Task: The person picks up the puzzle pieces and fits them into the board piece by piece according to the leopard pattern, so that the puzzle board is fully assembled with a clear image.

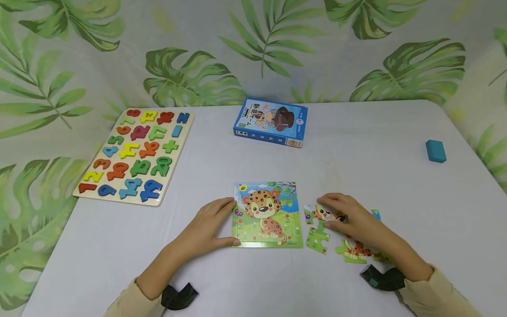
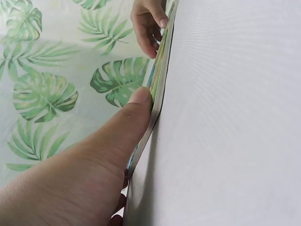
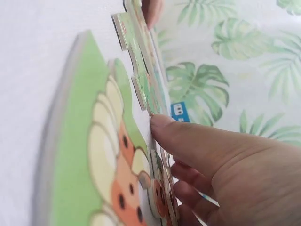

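Note:
A square leopard picture puzzle board (image 1: 267,215) lies flat at the middle of the table. My left hand (image 1: 211,222) rests at its left edge, fingers near the upper corner and thumb at the lower one. In the left wrist view the thumb (image 2: 140,96) touches the board's side. To the right of the board, my right hand (image 1: 352,218) holds a puzzle piece with a leopard face (image 1: 324,213) between thumb and fingertips. Loose pieces lie around it: a green grass piece (image 1: 317,240) and a piece with spotted legs (image 1: 356,252). The hand partly hides others.
A wooden number board (image 1: 168,169) with coloured numerals lies at the left. A blue game box (image 1: 270,122) is at the back middle, and a small teal block (image 1: 436,151) near the right edge. Leaf-patterned cloth (image 1: 190,79) rises behind the table.

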`<control>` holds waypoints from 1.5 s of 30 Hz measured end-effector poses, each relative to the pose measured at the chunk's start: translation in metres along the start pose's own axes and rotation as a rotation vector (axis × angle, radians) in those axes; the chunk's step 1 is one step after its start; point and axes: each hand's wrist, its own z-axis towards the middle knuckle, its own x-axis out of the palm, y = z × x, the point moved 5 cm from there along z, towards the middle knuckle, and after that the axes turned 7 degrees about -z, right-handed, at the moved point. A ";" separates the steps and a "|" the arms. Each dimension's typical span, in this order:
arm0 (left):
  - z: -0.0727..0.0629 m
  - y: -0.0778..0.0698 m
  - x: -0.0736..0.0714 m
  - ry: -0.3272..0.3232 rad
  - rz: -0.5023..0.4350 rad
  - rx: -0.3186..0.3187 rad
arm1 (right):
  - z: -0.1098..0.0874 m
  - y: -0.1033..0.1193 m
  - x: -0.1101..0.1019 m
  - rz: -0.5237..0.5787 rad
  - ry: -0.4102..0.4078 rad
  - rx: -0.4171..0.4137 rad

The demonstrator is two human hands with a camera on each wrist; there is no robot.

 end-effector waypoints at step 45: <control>-0.002 0.003 -0.002 0.048 -0.055 0.005 | 0.080 0.112 0.050 0.010 -0.076 -0.159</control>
